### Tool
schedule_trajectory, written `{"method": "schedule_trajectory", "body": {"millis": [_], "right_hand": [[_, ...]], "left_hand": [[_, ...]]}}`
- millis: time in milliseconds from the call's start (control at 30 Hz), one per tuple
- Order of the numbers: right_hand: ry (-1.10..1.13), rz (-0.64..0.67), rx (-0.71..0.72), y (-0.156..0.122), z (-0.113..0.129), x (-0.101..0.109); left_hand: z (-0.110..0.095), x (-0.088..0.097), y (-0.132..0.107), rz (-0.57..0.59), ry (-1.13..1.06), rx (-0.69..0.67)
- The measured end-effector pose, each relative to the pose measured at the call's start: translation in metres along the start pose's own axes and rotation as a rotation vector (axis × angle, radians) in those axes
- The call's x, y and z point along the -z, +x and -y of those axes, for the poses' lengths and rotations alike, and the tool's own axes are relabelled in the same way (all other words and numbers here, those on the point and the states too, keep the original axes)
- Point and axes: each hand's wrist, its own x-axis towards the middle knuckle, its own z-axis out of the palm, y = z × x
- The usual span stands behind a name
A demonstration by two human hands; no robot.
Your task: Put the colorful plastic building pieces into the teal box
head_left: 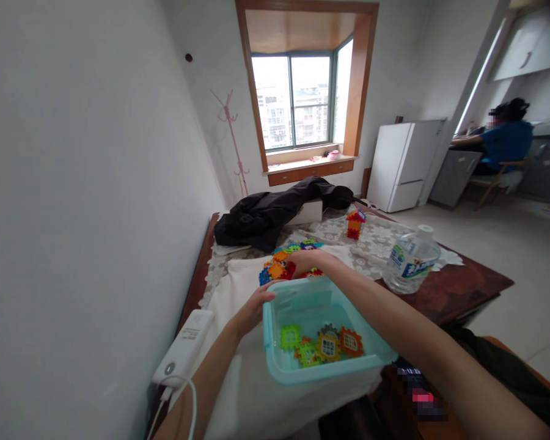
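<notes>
My left hand [256, 304] grips the left rim of a light teal plastic bin [275, 374], with the thumb over the edge. The bin tilts towards me at the table's near side. Inside lie several gear-edged plastic building tiles: a green one [290, 337], a yellow one with a window grid [329, 346] and an orange one [351, 341] among them. Beyond the bin, my right hand [304, 261] reaches over its far rim into a pile of colourful tiles [276, 269]. Its fingers are curled down beside red pieces, and what they hold is hidden.
A small assembled tile house [354, 225] stands farther back. To the right is a large clear bottle [411, 260]. Black cloth [266, 211] lies at the back, a white power strip [183, 348] at left. A person in blue [508, 140] sits far right.
</notes>
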Motion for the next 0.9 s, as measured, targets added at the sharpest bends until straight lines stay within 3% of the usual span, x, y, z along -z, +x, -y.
{"method": "schedule_trajectory", "body": {"millis": [167, 300, 500, 667, 733, 900], "right_hand": [[0.066, 0.074, 0.026, 0.001, -0.011, 0.001], [0.036, 0.041, 0.003, 0.005, -0.018, 0.000], [-0.010, -0.164, -0.029, 0.005, -0.021, 0.003], [0.030, -0.436, -0.039, 0.004, -0.018, 0.010], [0.068, -0.408, 0.016, 0.005, -0.019, 0.008], [0.088, -0.151, 0.057, 0.005, -0.020, -0.001]], "left_hand": [[0.002, 0.003, 0.001, 0.010, -0.012, 0.000], [0.005, 0.007, 0.002, 0.015, -0.016, 0.001], [0.006, 0.010, 0.003, 0.034, -0.028, -0.002], [0.003, 0.007, 0.002, 0.016, -0.018, 0.001], [0.003, 0.006, 0.001, 0.015, -0.016, 0.001], [0.003, 0.005, 0.002, 0.016, 0.000, -0.001]]}}
